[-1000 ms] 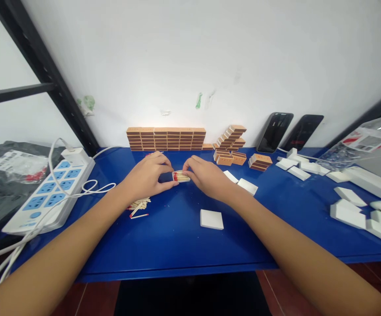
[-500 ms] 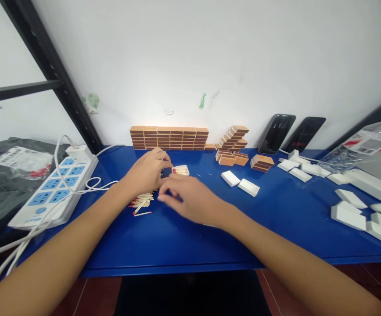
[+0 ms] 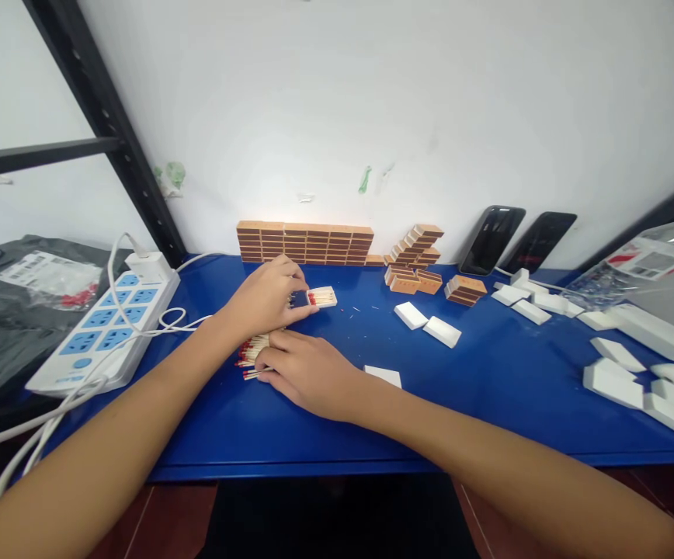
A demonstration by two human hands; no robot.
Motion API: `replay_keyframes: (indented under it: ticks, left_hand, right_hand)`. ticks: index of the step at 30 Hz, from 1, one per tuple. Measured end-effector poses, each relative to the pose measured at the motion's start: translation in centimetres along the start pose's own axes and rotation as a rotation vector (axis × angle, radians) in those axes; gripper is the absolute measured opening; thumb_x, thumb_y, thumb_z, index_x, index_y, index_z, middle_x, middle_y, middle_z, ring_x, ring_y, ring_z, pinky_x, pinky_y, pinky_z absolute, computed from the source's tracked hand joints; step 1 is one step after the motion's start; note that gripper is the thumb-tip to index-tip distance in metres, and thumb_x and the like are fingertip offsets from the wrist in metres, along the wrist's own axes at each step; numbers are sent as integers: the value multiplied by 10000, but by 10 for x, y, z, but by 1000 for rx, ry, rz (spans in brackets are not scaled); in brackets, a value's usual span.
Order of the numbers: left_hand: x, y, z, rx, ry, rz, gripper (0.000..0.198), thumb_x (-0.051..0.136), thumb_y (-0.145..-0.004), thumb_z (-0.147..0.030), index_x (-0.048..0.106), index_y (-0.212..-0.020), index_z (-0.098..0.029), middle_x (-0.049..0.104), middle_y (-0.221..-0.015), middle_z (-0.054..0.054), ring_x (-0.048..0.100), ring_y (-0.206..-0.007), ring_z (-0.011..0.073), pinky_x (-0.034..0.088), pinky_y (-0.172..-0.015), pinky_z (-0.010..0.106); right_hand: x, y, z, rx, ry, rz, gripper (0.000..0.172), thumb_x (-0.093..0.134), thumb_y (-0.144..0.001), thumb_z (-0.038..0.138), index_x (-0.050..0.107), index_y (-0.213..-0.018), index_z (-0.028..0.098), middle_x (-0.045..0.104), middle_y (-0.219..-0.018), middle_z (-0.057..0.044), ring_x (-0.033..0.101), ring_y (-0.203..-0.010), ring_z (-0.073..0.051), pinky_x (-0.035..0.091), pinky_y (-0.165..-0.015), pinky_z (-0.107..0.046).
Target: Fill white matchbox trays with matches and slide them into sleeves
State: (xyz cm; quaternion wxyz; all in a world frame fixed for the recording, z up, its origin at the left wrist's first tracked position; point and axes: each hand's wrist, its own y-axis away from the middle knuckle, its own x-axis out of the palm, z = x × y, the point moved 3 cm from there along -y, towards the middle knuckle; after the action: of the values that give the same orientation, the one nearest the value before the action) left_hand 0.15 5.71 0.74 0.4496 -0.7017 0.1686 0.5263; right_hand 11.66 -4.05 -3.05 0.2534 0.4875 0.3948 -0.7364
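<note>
The left hand pinches the near end of a small match tray with its fingers clenched on it; the tray lies flat on the blue counter, red heads showing, just in front of the row of stacked matchboxes along the wall. The right hand lies palm down with its fingers curled onto the heap of loose matches just under the left wrist; whether they grasp any I cannot tell. A white box sits just beside the right wrist. Bare counter runs from both hands to the front edge, and the power strip overhangs the left edge.
</note>
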Motion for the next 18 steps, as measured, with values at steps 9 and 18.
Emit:
replay_keyframes:
  ticks: [9, 18]
  left_hand:
    - [1, 0, 1, 16, 13, -8, 317, 786, -951, -468, 817, -1005, -157, 762, -1085, 125, 636, -1057, 296, 562, -947, 480]
    - [3, 0, 2, -3, 30, -14, 285, 812, -929, -449, 828, -1000, -174, 765, -1085, 125, 642, -1079, 309, 555, -955, 482]
  right_hand:
    - [3, 1, -1, 126, -116, 68, 208, 597, -1110, 344, 698, -1066, 168, 716, -1080, -82, 666, -945, -209, 484, -819, -338]
    - [-13, 6, -1, 104, -172, 106, 126, 674, -1069, 292, 711, -1079, 172, 700, -1083, -69, 661, -996, -207, 479, -858, -322]
